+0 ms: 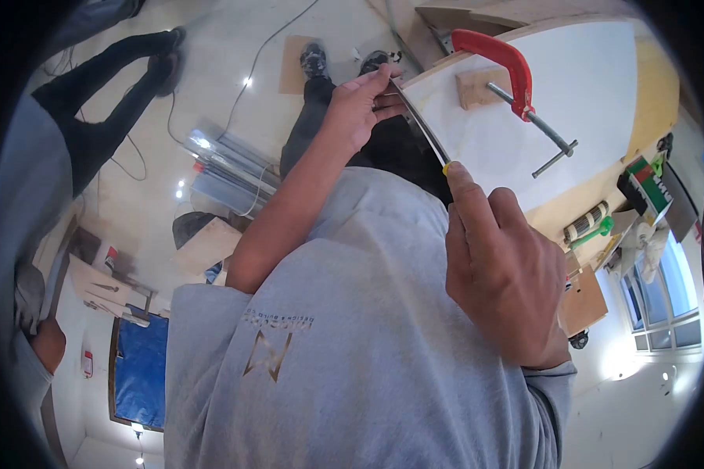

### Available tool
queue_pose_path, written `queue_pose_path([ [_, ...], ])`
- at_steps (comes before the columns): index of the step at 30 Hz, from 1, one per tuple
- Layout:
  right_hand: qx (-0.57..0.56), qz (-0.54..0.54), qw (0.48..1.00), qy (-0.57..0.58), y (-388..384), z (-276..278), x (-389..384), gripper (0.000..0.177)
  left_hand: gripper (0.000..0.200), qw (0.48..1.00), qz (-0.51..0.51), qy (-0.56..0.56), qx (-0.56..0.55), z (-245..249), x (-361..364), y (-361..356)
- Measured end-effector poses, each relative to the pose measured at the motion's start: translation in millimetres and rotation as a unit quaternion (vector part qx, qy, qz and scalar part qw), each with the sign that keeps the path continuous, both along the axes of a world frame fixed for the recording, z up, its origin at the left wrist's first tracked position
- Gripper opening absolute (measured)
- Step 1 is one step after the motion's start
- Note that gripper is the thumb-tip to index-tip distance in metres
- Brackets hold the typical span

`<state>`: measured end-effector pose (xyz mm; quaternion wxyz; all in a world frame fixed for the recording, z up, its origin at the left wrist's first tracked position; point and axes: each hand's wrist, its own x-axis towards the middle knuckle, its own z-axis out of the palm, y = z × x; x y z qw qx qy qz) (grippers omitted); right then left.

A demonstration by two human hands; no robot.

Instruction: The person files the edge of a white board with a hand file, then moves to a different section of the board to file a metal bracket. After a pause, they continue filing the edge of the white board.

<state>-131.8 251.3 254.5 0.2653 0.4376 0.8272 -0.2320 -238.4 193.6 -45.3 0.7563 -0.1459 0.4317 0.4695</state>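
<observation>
A long, narrow metal file (421, 119) lies slantwise along the near edge of a white-topped board (587, 74). My right hand (504, 262) is closed round its handle, and a bit of yellow shows at the front of the grip. At the far end, my left hand (360, 105) pinches the tip between thumb and forefinger, the other fingers stretched toward the board's edge. A red G-clamp (512, 62) with a steel screw and T-bar sits on the board. Beside its screw is a small wooden block (475, 90).
To the left stands another person (35, 172) in a grey top and dark trousers. Metal lengths (231, 184) and cables lie on the floor by my left arm. A green-and-red box (648, 184) and a green tool (594, 233) are at the right.
</observation>
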Motion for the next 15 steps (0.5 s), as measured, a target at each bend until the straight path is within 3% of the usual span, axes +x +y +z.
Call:
queue_pose_path([
  [15, 0.004, -0.025, 0.999, -0.033, 7, -3, -25, 0.040, 0.045, 1.000, -0.015, -0.013, -0.007, -9, 1, -1],
])
